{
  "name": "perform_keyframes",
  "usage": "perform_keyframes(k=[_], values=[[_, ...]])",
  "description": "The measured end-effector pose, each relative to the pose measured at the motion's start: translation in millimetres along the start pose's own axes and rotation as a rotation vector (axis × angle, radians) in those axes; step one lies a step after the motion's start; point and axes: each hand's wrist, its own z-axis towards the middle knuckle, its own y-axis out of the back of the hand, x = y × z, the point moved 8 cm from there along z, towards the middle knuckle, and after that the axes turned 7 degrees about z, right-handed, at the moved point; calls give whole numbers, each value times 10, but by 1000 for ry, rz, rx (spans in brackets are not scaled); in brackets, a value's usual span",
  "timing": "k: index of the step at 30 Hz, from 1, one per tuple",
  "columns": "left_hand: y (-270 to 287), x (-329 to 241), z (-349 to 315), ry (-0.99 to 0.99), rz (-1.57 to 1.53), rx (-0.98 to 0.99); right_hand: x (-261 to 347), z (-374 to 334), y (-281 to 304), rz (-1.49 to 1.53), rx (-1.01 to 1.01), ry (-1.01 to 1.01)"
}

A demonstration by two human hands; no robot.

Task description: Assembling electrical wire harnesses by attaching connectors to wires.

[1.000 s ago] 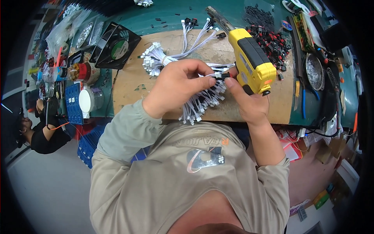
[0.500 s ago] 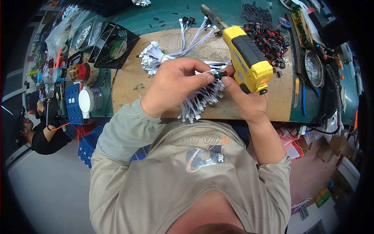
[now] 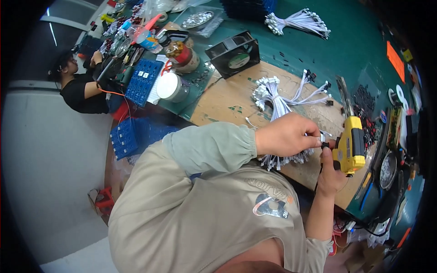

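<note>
My left hand [image 3: 289,134] pinches a white connector [image 3: 322,136] on a white cable between thumb and fingertips. Against it sits a small black connector [image 3: 325,145], gripped by the thumb and forefinger of my right hand [image 3: 331,176]. A yellow-and-black gun-shaped tool [image 3: 353,143] with a long metal nose is also in my right hand, nose pointing away from me; its grip is partly hidden. Under and beyond my left hand lies a tied bundle of white cables [image 3: 275,98]. A few cables with black ends [image 3: 302,93] are spread beyond it on the brown board [image 3: 227,102].
Left of the board stand a black fan [image 3: 234,54], a jar with a red label [image 3: 184,57] and a white-lidded tub [image 3: 172,87]. Another cable bundle [image 3: 298,22] lies farther back. Red-and-black connectors [image 3: 369,129] and a metal dish [image 3: 388,169] are at right. A co-worker [image 3: 82,86] sits far left.
My view has swung left, so the bench and hands appear farther right. The connectors stay pinched between both hands, and the yellow tool remains in my right hand.
</note>
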Motion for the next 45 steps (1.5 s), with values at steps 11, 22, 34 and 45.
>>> perform_keyframes(k=[11, 22, 34, 45], values=[[46, 166, -6, 188, -233, 89, 126, 82, -176, -11, 18, -51], [111, 429, 16, 479, -661, -1, 49, 104, 324, 310, -56, -58], [539, 40, 446, 351, -396, 20, -142, -135, 983, 437, -174, 0], [1331, -282, 2172, 226, 245, -202, -183, -134, 1010, 475, -200, -27]])
